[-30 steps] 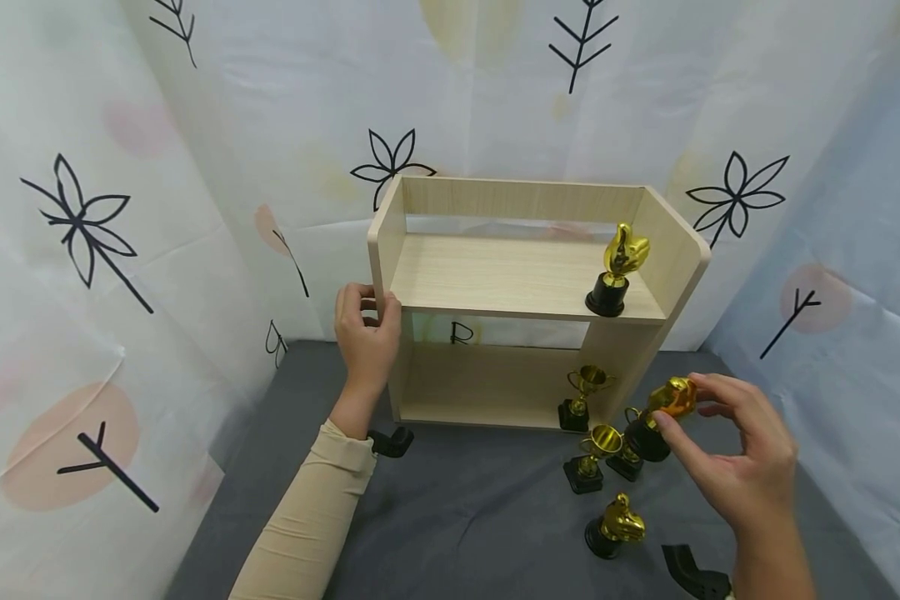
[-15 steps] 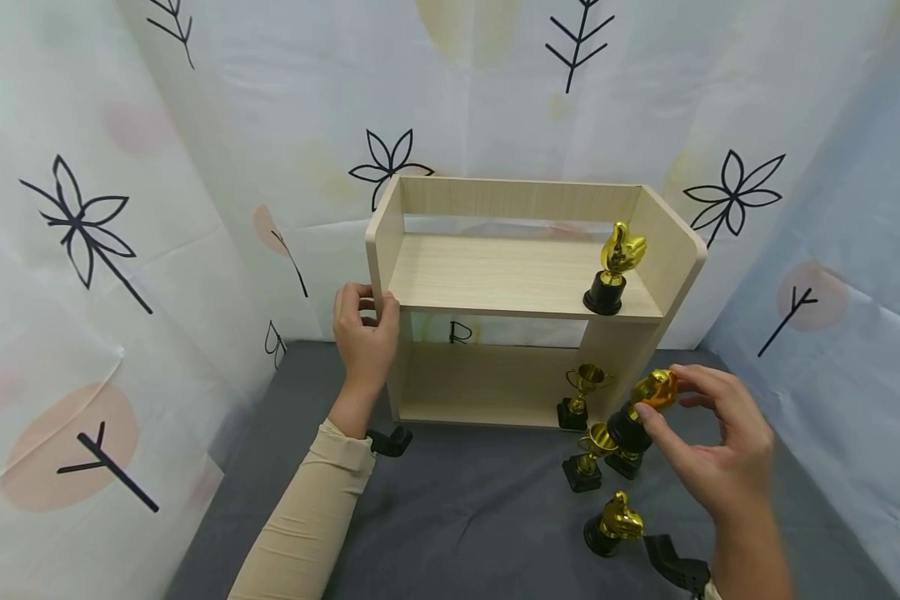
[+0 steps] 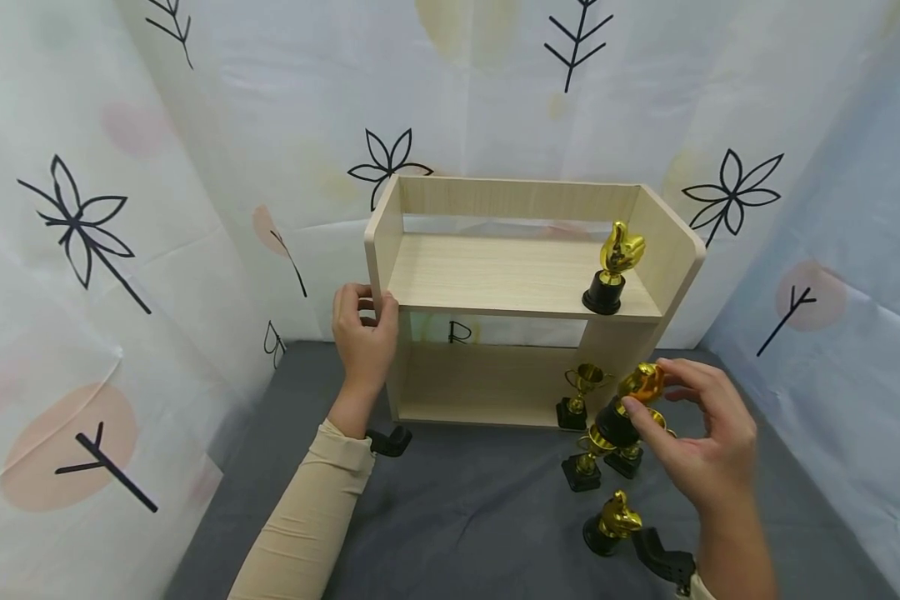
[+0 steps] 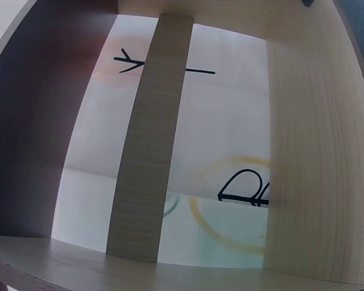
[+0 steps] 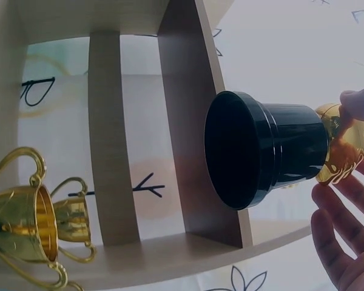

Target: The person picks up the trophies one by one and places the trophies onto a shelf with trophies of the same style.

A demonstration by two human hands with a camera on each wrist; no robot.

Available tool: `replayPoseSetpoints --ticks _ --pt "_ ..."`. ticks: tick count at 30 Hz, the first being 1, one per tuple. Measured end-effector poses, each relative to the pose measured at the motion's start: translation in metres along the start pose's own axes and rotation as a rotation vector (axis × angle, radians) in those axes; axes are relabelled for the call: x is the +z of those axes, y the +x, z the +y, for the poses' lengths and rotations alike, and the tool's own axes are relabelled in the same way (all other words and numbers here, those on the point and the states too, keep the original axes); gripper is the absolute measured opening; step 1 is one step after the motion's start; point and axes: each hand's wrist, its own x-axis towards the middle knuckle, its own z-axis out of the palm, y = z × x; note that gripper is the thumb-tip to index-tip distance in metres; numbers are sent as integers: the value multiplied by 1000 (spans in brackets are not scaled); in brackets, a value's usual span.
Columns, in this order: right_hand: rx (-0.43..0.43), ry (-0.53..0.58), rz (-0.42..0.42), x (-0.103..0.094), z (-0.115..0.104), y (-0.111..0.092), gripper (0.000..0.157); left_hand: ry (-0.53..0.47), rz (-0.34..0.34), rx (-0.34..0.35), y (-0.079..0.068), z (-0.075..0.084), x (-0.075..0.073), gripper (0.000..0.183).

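While left hand (image 3: 365, 340) grips shelf (image 3: 487, 271), right (image 3: 708, 446) pinches trophy (image 5: 291, 142).

Wrinkled beige sleeve (image 3: 307, 517), wrist-length; black curved bracket (image 3: 392, 442) at each wrist.

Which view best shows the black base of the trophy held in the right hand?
The right wrist view: the black base appears large and unobstructed, its bottom toward the camera. The head view shows it smaller, partly covering two gold cups; the left wrist view does not show it.
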Motion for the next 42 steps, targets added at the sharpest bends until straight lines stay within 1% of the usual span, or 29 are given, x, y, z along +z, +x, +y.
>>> replayPoseSetpoints --ticks 5,13,20,22,24,32,36,42 --pt "11 -9 -12 2 3 -1 63 -1 -2 -2 0 1 0 18" --pt "22 -5 -19 6 4 0 57 1 6 -1 0 0 0 17" --pt "0 24 -8 14 3 2 55 -12 7 2 0 0 0 18" --pt "3 26 -5 15 4 2 52 -10 7 2 0 0 0 18" --pt "5 24 -2 16 4 2 50 -4 5 2 0 0 0 17" --pt "-5 -9 15 20 6 2 52 -2 -4 -3 0 0 0 19" --pt "-15 -2 22 23 4 4 49 -3 -3 -6 0 0 0 18" --pt "-29 12 26 27 1 8 50 7 -9 -5 1 0 -1 16"
